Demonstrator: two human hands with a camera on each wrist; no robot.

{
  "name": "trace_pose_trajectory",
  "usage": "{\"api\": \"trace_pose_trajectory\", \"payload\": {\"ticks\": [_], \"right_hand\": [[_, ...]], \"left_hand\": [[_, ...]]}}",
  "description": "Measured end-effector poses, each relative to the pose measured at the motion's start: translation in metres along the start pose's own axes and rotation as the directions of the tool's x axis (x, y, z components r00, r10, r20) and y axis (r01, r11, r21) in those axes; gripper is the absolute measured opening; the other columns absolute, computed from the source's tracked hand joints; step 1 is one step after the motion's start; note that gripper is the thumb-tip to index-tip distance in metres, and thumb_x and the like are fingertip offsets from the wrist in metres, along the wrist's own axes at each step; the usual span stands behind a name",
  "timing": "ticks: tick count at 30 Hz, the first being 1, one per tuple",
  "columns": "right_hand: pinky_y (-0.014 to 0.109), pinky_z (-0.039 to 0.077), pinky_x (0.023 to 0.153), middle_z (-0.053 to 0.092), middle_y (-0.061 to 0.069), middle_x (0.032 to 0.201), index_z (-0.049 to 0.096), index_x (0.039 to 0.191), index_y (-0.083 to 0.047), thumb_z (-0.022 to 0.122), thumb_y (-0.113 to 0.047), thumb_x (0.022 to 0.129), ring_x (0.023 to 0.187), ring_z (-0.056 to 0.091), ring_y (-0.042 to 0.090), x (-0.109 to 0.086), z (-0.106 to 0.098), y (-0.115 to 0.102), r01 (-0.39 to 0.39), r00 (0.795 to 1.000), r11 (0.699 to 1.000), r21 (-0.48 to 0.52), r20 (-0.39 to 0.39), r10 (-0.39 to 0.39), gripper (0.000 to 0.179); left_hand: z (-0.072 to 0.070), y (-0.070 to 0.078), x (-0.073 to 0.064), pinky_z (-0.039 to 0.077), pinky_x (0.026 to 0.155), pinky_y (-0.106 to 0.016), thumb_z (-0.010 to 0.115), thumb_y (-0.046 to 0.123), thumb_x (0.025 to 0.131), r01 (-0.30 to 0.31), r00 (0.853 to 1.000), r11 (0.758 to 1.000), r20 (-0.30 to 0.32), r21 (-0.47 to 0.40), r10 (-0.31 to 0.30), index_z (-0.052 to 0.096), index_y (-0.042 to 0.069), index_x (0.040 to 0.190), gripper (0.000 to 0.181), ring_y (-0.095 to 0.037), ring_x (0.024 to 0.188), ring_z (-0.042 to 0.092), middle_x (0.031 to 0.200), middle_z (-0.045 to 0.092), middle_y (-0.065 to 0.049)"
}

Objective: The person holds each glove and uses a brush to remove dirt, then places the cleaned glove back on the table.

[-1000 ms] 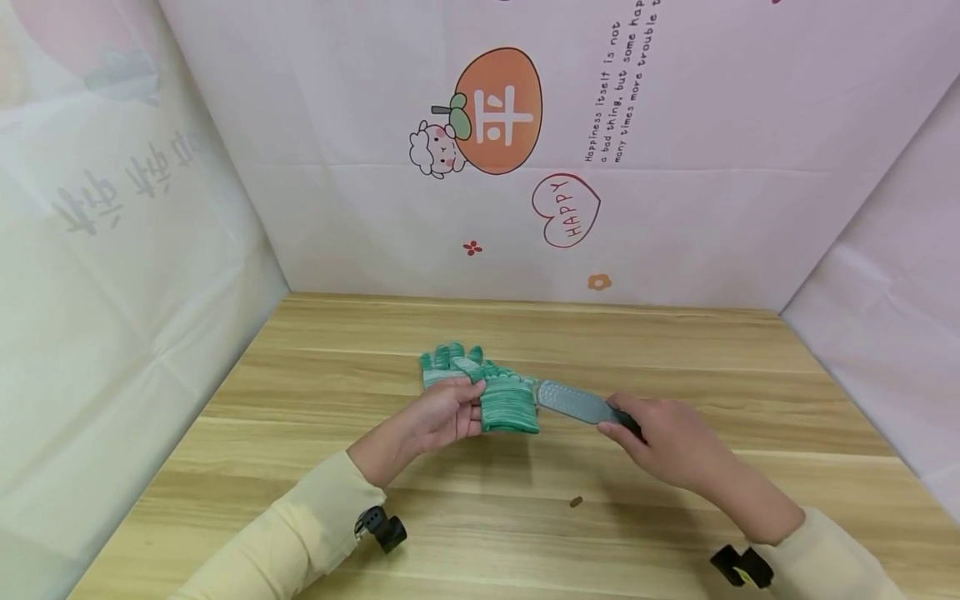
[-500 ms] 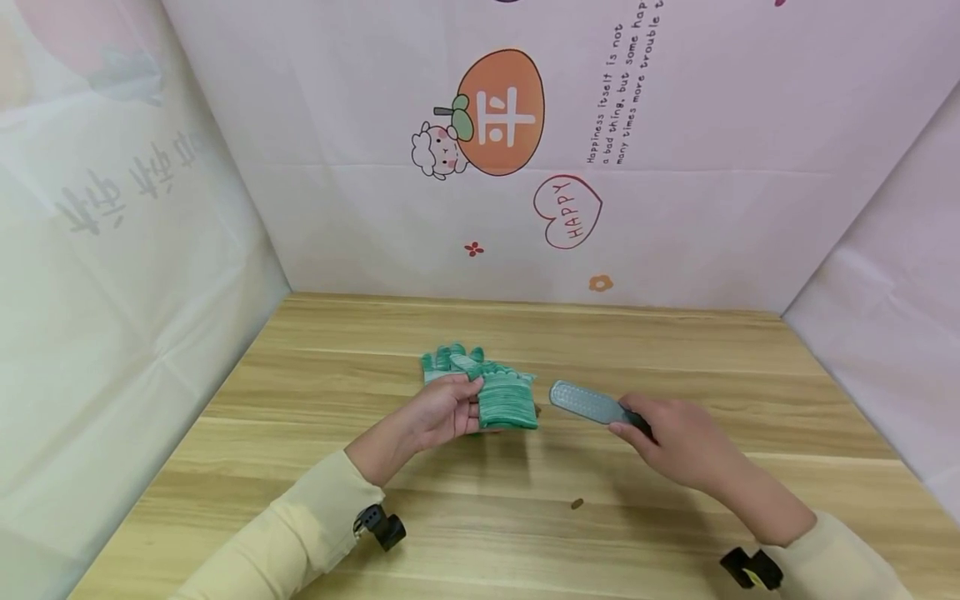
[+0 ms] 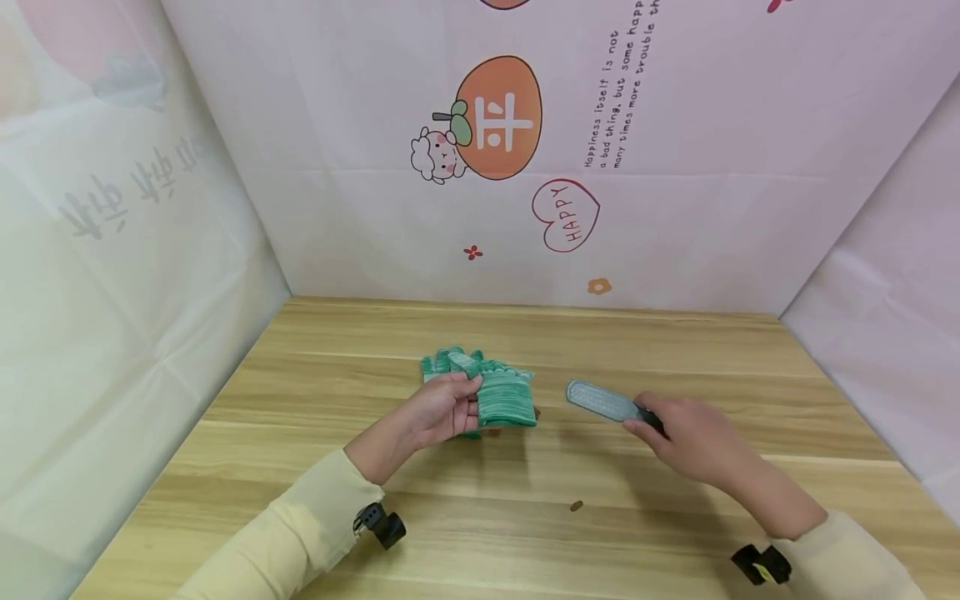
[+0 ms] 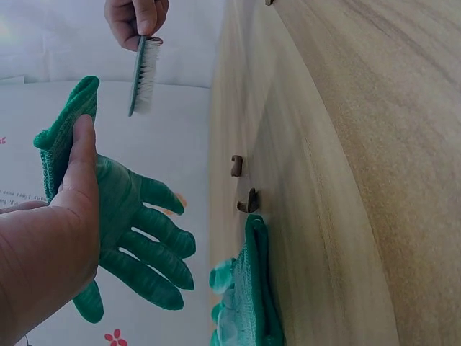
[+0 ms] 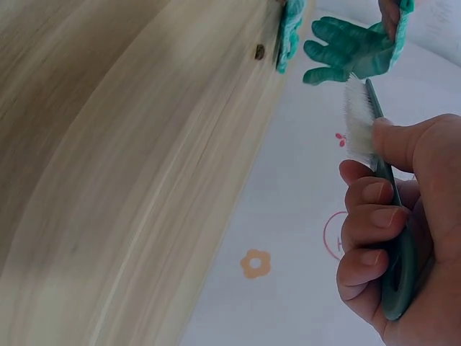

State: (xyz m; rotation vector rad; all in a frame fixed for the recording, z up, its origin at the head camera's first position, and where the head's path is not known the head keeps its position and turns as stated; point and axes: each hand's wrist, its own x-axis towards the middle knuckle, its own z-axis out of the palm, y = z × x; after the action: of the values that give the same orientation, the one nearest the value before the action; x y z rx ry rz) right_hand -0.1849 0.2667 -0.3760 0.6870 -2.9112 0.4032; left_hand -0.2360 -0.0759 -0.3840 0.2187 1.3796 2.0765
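Observation:
My left hand (image 3: 442, 408) holds a green streaked knit glove (image 3: 506, 398) above the table, pinching it near the cuff. Its fingers spread out below in the left wrist view. A second green glove (image 4: 258, 295) lies on the table beneath it, mostly covered by the hand and the first glove in the head view. My right hand (image 3: 693, 442) grips the dark handle of a brush (image 3: 603, 402). The brush has a grey-green back and white bristles (image 5: 358, 119) that face down to the table. A gap separates the brush head from the held glove's cuff.
Small brown bits lie on the wooden table (image 3: 360, 533): one brown piece (image 3: 576, 506) towards the front, and a few near the gloves, such as a curled piece (image 4: 237, 166). White printed sheets (image 3: 360, 208) stand behind the table and at both sides.
My right hand has drawn the brush off the glove's cuff and away to the right. The left hand and its glove have barely shifted.

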Motion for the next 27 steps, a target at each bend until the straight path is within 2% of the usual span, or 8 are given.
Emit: {"api": "trace_pose_trajectory", "payload": {"ticks": [7,14,27], "right_hand": [[0.025,0.03,0.046,0.045,-0.007,0.065,0.061,0.099,-0.004,0.063,-0.026,0.096,0.053,0.038,0.008,-0.001,0.002,0.018,-0.037,0.999,0.999,0.004,0.011,0.037,0.023],[0.026,0.029,0.048,0.04,-0.004,0.061,0.057,0.092,-0.009,0.061,-0.027,0.098,0.052,0.036,0.01,-0.005,0.006,0.042,-0.091,0.995,0.996,0.013,0.03,0.091,0.02],[0.029,0.032,0.049,0.041,-0.003,0.063,0.053,0.085,-0.009,0.059,-0.028,0.099,0.054,0.039,0.013,-0.01,0.009,0.078,-0.157,0.987,0.988,0.007,0.046,0.157,0.024]], "left_hand": [[0.0,0.001,0.0,0.054,0.084,-0.035,0.031,0.012,0.108,-0.005,1.0,1.0,-0.007,-0.004,0.005,0.046,-0.004,0.118,0.024,-0.018,0.091,0.066,0.098,0.067,-0.009],[0.002,0.002,0.001,0.054,0.082,-0.032,0.031,0.012,0.108,-0.005,1.0,1.0,-0.006,-0.002,0.005,0.047,-0.002,0.115,0.022,-0.016,0.09,0.066,0.097,0.066,-0.008],[0.005,0.009,0.009,0.054,0.082,-0.031,0.028,0.013,0.108,-0.013,1.0,1.0,0.009,-0.009,0.014,0.046,-0.001,0.114,0.023,-0.016,0.091,0.066,0.098,0.064,-0.009]]}}
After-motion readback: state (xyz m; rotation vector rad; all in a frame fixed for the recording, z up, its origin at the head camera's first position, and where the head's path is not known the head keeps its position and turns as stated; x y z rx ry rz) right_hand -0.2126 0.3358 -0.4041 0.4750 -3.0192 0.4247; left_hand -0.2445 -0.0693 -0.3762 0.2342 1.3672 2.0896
